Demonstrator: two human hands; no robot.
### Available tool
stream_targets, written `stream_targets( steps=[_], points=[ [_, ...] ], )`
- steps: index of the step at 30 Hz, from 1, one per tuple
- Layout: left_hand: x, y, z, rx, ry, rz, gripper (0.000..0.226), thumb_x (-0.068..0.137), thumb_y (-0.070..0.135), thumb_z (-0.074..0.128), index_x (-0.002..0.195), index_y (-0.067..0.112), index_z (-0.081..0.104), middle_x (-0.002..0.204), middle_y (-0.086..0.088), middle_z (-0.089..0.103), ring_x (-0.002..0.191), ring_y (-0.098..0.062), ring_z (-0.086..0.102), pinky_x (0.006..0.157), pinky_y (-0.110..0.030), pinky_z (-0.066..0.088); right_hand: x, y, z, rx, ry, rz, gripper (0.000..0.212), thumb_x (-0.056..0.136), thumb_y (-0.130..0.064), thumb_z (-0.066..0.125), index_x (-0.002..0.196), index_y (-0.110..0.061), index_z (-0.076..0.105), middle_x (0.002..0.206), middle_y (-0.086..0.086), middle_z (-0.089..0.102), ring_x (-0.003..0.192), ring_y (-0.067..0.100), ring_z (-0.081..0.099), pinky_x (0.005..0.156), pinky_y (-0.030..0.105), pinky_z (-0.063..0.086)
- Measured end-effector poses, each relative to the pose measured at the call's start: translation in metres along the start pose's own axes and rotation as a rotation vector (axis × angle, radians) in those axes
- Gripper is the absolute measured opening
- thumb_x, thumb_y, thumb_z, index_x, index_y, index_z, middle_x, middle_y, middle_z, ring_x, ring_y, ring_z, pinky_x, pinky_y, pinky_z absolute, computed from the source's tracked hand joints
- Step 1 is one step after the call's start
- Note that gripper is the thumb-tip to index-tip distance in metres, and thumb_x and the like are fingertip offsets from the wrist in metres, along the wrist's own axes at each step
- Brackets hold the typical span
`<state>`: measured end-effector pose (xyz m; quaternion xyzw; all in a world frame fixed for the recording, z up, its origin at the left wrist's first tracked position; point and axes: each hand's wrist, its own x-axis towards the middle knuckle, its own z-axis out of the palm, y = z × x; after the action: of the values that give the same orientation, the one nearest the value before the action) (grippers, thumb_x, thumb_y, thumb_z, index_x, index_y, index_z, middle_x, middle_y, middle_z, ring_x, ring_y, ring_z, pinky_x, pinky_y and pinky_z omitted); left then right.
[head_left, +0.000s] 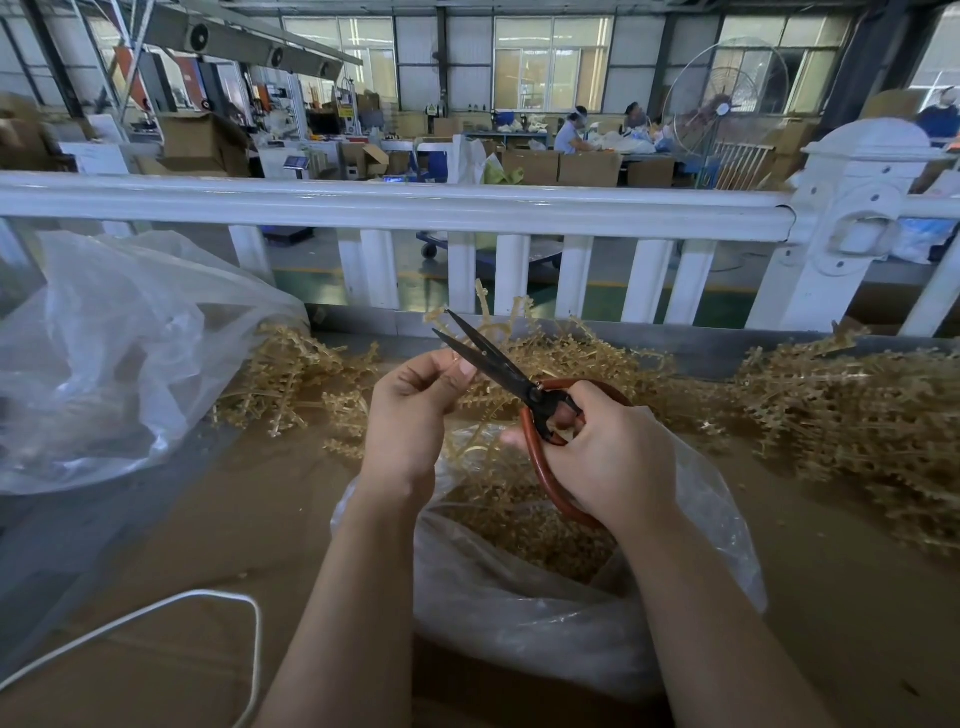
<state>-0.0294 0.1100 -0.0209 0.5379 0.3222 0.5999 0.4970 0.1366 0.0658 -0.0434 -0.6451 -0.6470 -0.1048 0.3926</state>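
Left hand (410, 410) fingertips pinch a tan plastic sprue (459, 362) beside the slightly parted blades of the black scissors (498, 364); right hand (608, 457) curls through their red handles; just beneath, near, a clear bag (545, 613) of trimmed bits; sprue piles (857, 415) far and right.

White railing (467, 208) across mid-frame; crumpled clear bag (104, 364) far left; white cord (208, 593) btm left; big fan (724, 109) bkgd right.

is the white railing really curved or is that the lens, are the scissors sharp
Head view: the wide-angle lens bows the white railing; the bright windows haze the background; the scissors in the right hand and the plastic sprig the left hand pinches are sharp.
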Motion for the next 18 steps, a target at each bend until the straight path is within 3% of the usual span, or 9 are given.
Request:
stream_targets(
  steps=[4,9,18],
  points=[
    [0.0005,0.0007,0.0023,-0.022,0.009,-0.022,0.018,0.091,0.010,0.064,0.075,0.017,0.069,0.069,0.015,0.066,0.065,0.002,0.053,0.069,-0.022,0.039,-0.0009,-0.0021,-0.0016,0.025,0.050,0.009,0.062,0.070,-0.084,0.053,0.079,-0.024,0.064,0.060,-0.019,0.056,0.049,0.004,0.051,0.046,0.011,0.031],
    [-0.0006,0.0008,0.0020,-0.044,-0.020,0.016,0.015,0.091,0.008,0.063,0.081,0.017,0.071,0.070,0.015,0.069,0.067,0.006,0.060,0.063,-0.008,0.045,-0.0007,0.0006,-0.0010,0.067,0.029,-0.016,0.063,0.071,-0.086,0.052,0.083,-0.026,0.066,0.066,-0.018,0.062,0.054,0.003,0.055,0.048,0.010,0.034],
    [-0.0003,0.0009,0.0022,-0.050,0.004,0.006,0.016,0.091,0.010,0.064,0.082,0.020,0.073,0.071,0.014,0.069,0.067,0.006,0.060,0.064,-0.009,0.046,-0.0004,-0.0005,-0.0019,0.073,0.037,-0.008,0.065,0.069,-0.087,0.050,0.083,-0.025,0.067,0.066,-0.016,0.065,0.055,0.006,0.059,0.048,0.012,0.039]
  ],
)
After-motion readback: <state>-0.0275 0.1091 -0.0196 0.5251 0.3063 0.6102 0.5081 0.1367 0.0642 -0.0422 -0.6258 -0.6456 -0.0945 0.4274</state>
